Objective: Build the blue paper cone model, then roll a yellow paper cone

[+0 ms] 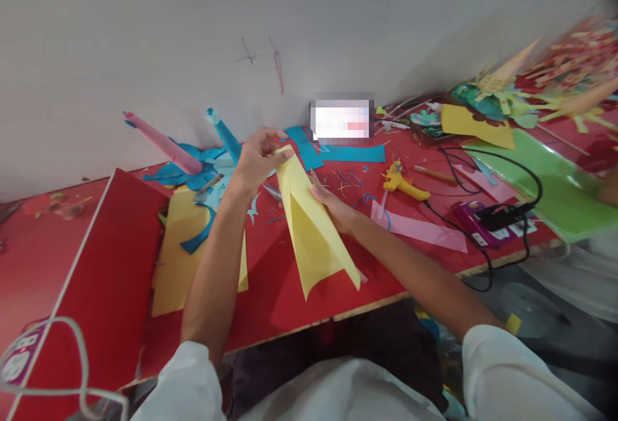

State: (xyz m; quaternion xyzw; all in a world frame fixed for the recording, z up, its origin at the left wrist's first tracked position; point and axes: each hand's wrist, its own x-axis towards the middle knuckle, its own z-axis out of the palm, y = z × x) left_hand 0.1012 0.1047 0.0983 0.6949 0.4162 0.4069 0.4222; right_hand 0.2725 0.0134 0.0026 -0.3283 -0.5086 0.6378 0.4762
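Observation:
A sheet of pale yellow paper [316,241], bent lengthwise into a partly rolled shape, hangs over the red table between my hands. My left hand [255,157] pinches its top end, thumb on the near face. On the right edge, my right hand [333,202] grips the paper from the side, its fingers partly hidden behind the sheet. Beside my left forearm lie more yellow sheets [176,260] with a curved blue paper scrap [199,234] on them. Scissors, partly covered by the paper, show their metal [273,190] behind it.
A yellow glue gun [403,183], pink paper strip [425,229] and purple power strip [483,223] with black cables sit to the right. Blue strips [355,153] lie at the back. Pink [164,141] and blue [224,134] paper tubes stand left. A red panel [103,279] rises at left.

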